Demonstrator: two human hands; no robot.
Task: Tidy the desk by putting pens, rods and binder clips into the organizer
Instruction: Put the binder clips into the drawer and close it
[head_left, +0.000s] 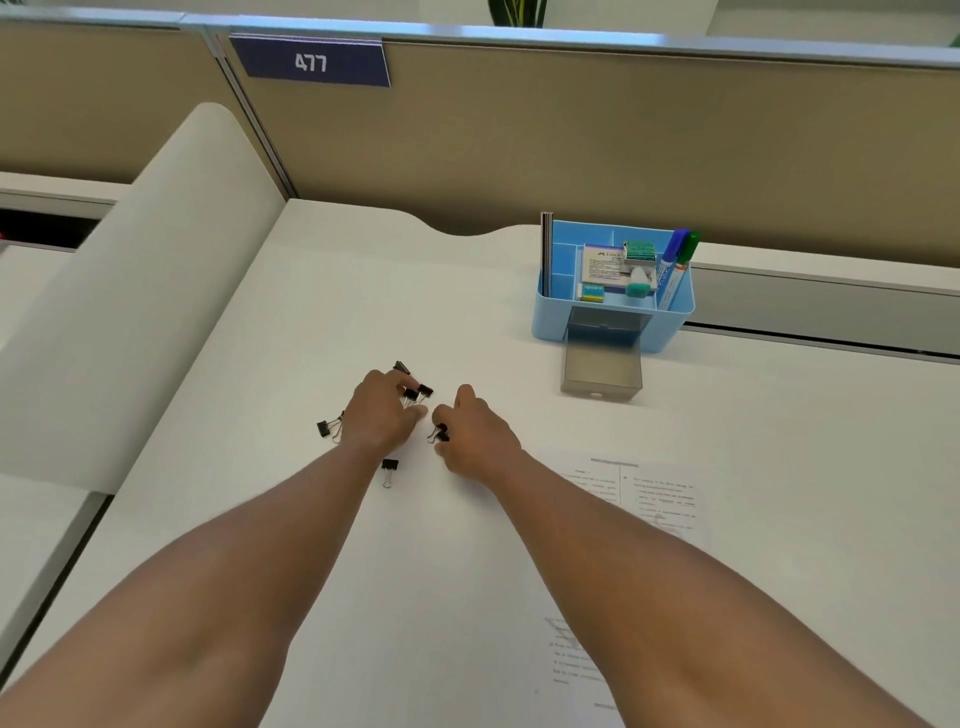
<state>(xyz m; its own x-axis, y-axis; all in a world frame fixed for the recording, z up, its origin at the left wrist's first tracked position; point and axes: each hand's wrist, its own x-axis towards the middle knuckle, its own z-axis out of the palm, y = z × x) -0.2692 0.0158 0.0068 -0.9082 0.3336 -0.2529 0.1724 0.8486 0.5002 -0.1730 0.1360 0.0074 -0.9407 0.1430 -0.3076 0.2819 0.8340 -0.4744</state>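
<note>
Gathering binder clips on worktop: my left hand pinches some, right hand fingers curl around one. Sweep strays together before carrying to organizer drawer.

I see a desk with a smooth, matt white top that looks like laminate. The binder clips lying on it have matt black bodies and thin, shiny wire handles that read as metal. The organizer looks like light blue plastic with a faint sheen, and its drawer is smoky, translucent grey plastic. The markers standing in it have glossy plastic barrels. The printed sheets are thin matt white paper. The partition behind looks like matt beige cloth with a smooth metal-looking top rail.
</note>
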